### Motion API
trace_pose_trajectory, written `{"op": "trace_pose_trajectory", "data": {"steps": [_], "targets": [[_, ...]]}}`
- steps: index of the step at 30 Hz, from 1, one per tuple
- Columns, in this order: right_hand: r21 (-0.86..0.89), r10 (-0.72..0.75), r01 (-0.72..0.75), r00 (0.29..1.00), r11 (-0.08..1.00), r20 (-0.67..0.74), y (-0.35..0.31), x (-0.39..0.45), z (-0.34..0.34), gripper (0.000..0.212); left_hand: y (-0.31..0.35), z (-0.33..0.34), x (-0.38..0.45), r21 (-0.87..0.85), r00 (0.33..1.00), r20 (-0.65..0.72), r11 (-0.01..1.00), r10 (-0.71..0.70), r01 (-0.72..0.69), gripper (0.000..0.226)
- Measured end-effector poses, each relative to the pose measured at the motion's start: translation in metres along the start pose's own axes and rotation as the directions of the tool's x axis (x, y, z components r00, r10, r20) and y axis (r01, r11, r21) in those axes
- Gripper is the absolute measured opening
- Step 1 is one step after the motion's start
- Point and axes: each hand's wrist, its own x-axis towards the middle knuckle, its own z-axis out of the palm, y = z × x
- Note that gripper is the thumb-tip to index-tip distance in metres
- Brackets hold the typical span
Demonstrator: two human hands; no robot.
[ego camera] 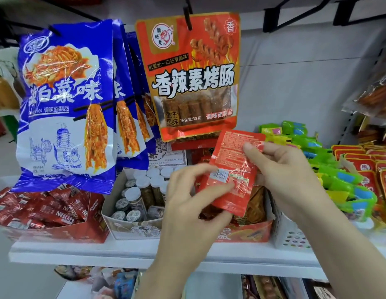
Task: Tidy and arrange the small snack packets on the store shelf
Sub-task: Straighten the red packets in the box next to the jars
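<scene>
Red snack packet point(233, 169) pinched by left hand point(194, 190), right hand point(280, 169), above white shelf point(80, 251)

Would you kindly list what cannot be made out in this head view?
- Red packet, held by left hand and right hand: print too small.
- Red display box: contents hidden behind packet and hands.
- Lower-shelf goods: cut off by the bottom edge.
</scene>
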Motion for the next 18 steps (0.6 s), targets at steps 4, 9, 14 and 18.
{"op": "trace_pose_trajectory", "data": {"steps": [4,9,14,18], "targets": [[0.122,0.011,-0.007,0.999,0.993,-0.036,-0.0062,0.0024,-0.0070,0.015,-0.0019,-0.0099,0.0009,-0.353,0.890,0.194,0.818,-0.412,0.455,0.085],[0.184,0.043,-0.042,0.999,0.982,0.002,-0.0058,0.0036,-0.0072,0.017,-0.0008,-0.0100,0.0065,-0.632,0.777,0.273,0.503,-0.568,0.590,0.039],[0.214,0.054,-0.068,0.996,0.974,0.073,-0.0011,0.0036,-0.0063,0.028,0.0008,-0.0095,0.0060,-0.743,0.764,0.293,0.366,-0.576,0.561,0.028],[0.121,0.040,-0.051,0.995,0.991,0.088,0.0015,-0.0003,-0.0009,0.033,0.0073,-0.0061,0.0068,-0.712,0.813,0.187,0.494,-0.551,0.499,0.024]]}}
